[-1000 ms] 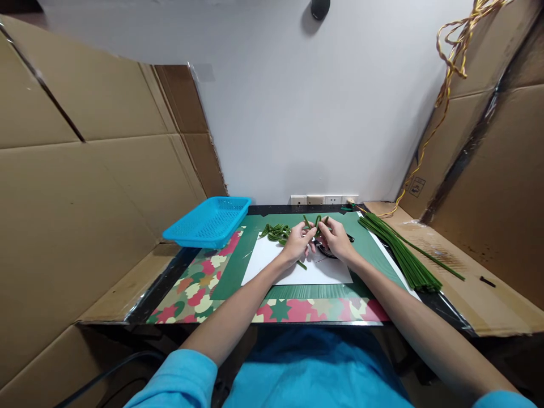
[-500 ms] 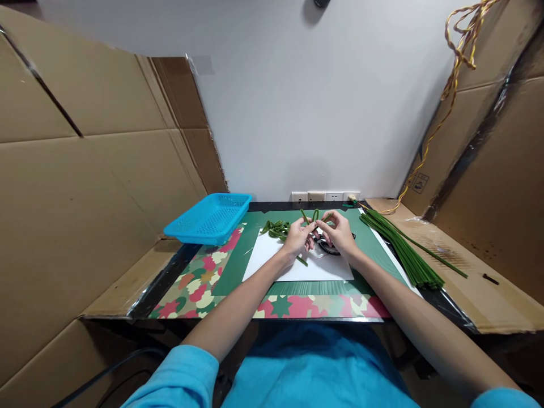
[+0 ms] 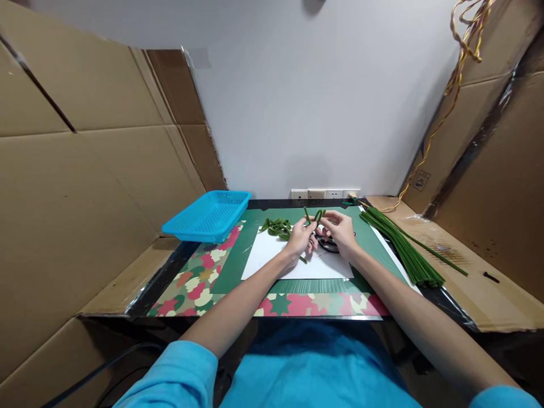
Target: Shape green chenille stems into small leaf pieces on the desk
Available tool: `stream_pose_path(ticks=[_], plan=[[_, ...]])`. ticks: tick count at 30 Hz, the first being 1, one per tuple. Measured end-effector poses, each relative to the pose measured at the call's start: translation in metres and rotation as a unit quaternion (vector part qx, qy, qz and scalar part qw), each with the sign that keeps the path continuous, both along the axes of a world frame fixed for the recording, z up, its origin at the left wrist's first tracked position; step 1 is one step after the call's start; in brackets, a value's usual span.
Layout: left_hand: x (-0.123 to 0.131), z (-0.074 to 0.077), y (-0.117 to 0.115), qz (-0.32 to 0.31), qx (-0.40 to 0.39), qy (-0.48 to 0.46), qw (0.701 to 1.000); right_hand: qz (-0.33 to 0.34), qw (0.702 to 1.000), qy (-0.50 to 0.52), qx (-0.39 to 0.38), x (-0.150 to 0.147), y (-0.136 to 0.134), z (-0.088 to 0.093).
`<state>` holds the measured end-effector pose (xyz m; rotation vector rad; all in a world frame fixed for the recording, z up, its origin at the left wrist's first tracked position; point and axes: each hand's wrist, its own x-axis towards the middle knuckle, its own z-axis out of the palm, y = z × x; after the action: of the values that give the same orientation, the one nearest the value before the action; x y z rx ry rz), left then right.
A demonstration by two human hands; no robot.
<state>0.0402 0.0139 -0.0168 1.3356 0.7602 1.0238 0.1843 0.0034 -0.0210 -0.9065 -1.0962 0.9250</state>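
Bent green stem [image 3: 318,215]: pinched between both hands, raised over the far edge of the white sheet [image 3: 272,258].
Left hand [image 3: 300,238]: closed on the stem's left part.
Right hand [image 3: 340,229]: fingertips gripping its right part.
Scissors [image 3: 329,245]: on the sheet, under the right hand.
Pile of bent stems [image 3: 277,227]: just beyond the sheet's far left corner.
Bundle of straight stems [image 3: 402,249]: right of the sheet.
Blue basket [image 3: 208,215]: left of the sheet.
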Motion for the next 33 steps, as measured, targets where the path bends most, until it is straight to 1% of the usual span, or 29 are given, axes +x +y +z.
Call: stream_pose_path(ticks=[5,11,14,18,22,27,33], plan=[[0.001,-0.0023,0.0024,0.004,0.013,0.003,1.0,-0.036,0.999,-0.014,0.019,-0.0009,0.0,-0.0022],[0.0021,-0.0052,-0.0007,0.011,0.045,0.008,0.999,-0.077,0.993,-0.069,0.054,-0.0005,0.001,-0.0035],[0.0032,-0.0077,-0.0027,0.009,0.055,0.014,0.998,-0.083,0.989,-0.106,0.062,0.0018,0.0012,-0.0033],[0.0029,-0.0099,-0.0025,0.009,0.055,0.022,0.998,-0.072,0.985,-0.144,0.063,0.0032,0.0012,-0.0035],[0.0022,-0.0102,-0.0014,0.018,0.058,0.029,0.998,-0.05,0.985,-0.155,0.062,0.0026,0.001,-0.0043],[0.0013,-0.0083,-0.0021,0.027,0.068,0.038,0.997,-0.023,0.989,-0.137,0.052,0.0019,0.0005,-0.006],[-0.002,-0.0062,-0.0011,0.039,0.1,0.046,0.993,0.003,0.995,-0.091,0.048,0.0007,0.003,-0.0077]])
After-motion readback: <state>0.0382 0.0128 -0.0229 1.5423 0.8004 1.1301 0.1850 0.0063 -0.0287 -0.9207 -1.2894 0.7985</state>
